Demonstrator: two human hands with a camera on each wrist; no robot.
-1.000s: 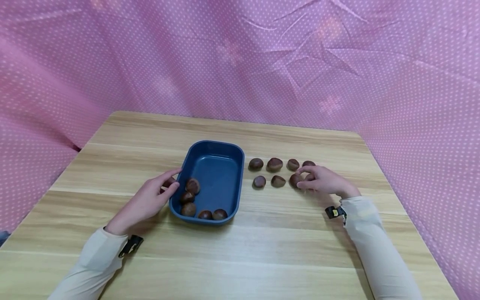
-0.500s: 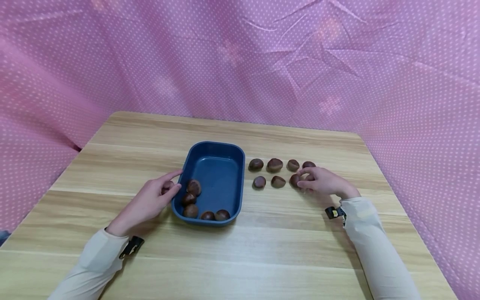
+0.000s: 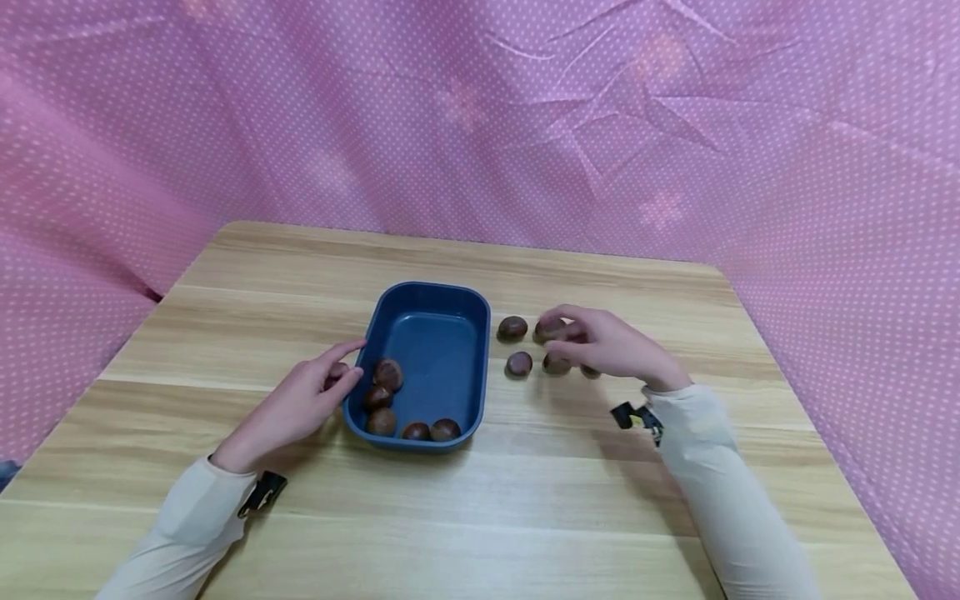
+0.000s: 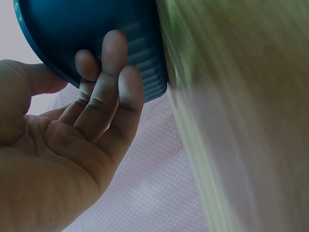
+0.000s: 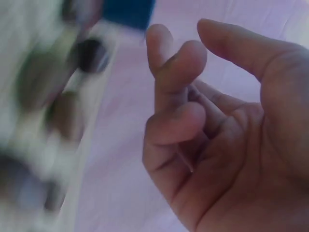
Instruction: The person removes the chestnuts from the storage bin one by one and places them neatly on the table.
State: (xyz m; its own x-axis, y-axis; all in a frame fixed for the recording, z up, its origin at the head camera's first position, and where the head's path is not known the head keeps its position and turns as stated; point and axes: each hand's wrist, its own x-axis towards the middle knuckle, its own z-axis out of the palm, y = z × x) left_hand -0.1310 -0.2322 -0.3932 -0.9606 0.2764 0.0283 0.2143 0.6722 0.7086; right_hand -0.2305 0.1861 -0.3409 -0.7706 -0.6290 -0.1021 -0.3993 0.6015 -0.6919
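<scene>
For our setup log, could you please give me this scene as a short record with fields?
Container: blue tray on wooden table
In tray: five chestnuts, along left and near sides
On table: at least five loose chestnuts, right of tray; some partly hidden
Left grip: touching tray's left side
Right grip: over loose chestnuts, nothing visibly held
Backdrop: pink dotted cloth
</scene>
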